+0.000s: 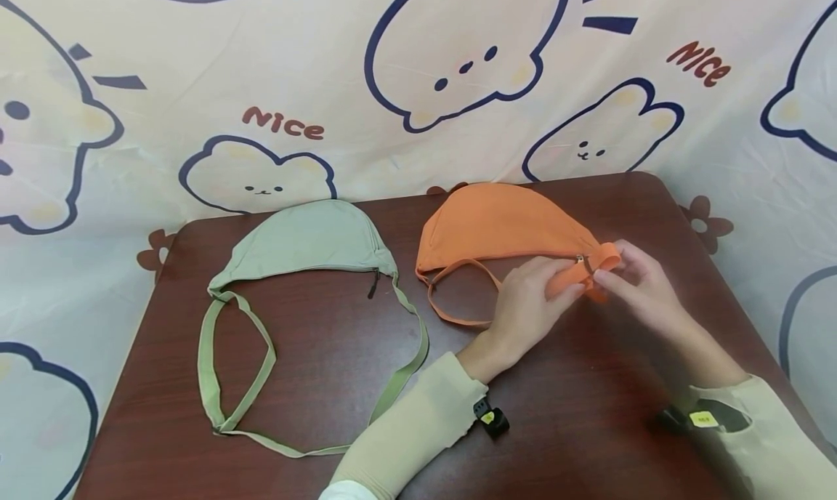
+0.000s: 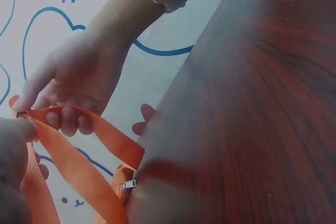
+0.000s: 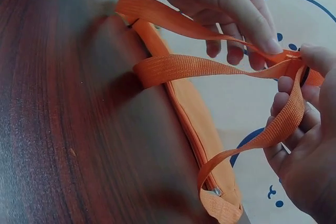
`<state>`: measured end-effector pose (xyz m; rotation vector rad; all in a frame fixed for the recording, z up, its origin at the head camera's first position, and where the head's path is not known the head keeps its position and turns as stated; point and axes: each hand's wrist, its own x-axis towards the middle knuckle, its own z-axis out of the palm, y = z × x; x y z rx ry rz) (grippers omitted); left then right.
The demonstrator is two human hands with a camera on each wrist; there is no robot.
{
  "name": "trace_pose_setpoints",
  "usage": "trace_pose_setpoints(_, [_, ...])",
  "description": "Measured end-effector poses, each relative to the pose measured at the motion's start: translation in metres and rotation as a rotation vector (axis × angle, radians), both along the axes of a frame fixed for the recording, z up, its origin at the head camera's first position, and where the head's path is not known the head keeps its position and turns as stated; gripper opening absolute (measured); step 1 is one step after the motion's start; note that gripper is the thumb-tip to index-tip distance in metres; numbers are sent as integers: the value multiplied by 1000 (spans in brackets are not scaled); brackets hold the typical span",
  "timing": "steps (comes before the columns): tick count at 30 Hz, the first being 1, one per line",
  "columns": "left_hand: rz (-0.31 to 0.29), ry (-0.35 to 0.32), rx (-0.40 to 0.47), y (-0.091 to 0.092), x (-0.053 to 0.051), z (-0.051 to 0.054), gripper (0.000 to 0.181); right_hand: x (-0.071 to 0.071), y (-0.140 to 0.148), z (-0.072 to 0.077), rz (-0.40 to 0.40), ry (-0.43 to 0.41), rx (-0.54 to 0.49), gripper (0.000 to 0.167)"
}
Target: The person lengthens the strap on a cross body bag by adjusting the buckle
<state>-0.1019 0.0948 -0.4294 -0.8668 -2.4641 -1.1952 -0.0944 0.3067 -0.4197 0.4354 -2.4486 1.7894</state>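
Observation:
An orange sling bag (image 1: 503, 224) lies at the back right of the table, its zipper edge toward me. Above its right end, my left hand (image 1: 532, 296) pinches the orange strap (image 3: 210, 69) between thumb and fingers. Beside it, my right hand (image 1: 644, 282) pinches the same strap at a small dark buckle (image 3: 304, 74), where the webbing forms a loop. In the left wrist view, the strap (image 2: 79, 171) hangs from both hands down to the bag near a silver zipper pull (image 2: 127, 184). The fingertips of both hands nearly meet at the buckle.
A pale green sling bag (image 1: 314, 238) lies on the left of the dark brown table (image 1: 314, 347). Its green strap (image 1: 209, 362) spreads toward the front edge and passes under my left sleeve. A printed cloth (image 1: 418, 151) hangs behind the table.

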Motion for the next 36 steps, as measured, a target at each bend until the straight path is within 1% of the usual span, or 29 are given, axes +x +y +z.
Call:
trace_pose_setpoints(2, [-12,-8,-18,0,0,1,37,0,0,0,1,-1,16,25])
trace_pose_setpoints(5, [-25,-20,-67,2,-1,1,39,1,-1,-1,17,0,8,26])
trace_pose_setpoints(8, [-35,-32,-111,3,-1,1,42,1,-1,-2,23,10,-4,22])
trace_pose_setpoints(12, [-57,-44,-108,2,-1,0,45,1,-2,-2,10,22,6,19])
trace_pose_setpoints(16, [-82,-65,-99,0,-1,-2,53,1,-1,-2,10,26,-2,20])
trace_pose_setpoints(18, [-72,-73,-118,-1,-1,-3,56,1,-1,-3,10,32,-10,20])
trace_pose_setpoints(20, [-49,-76,-147,-1,-1,-4,54,0,0,-3,12,38,-22,19])
trace_pose_setpoints(24, [-9,-61,-186,-3,-1,-6,40,-2,1,-3,24,48,-75,19])
trace_pose_setpoints(27, [-3,-48,-184,-3,0,-6,32,-2,0,-2,31,44,-104,20])
trace_pose_setpoints(31, [-1,-46,-172,-5,1,-6,35,-2,1,-2,26,43,-97,20])
trace_pose_setpoints(33, [13,-37,-170,-7,2,-7,37,-2,1,-2,20,43,-100,20])
trace_pose_setpoints(36, [41,-7,-162,-9,2,-8,35,-1,2,-2,-5,41,-92,20])
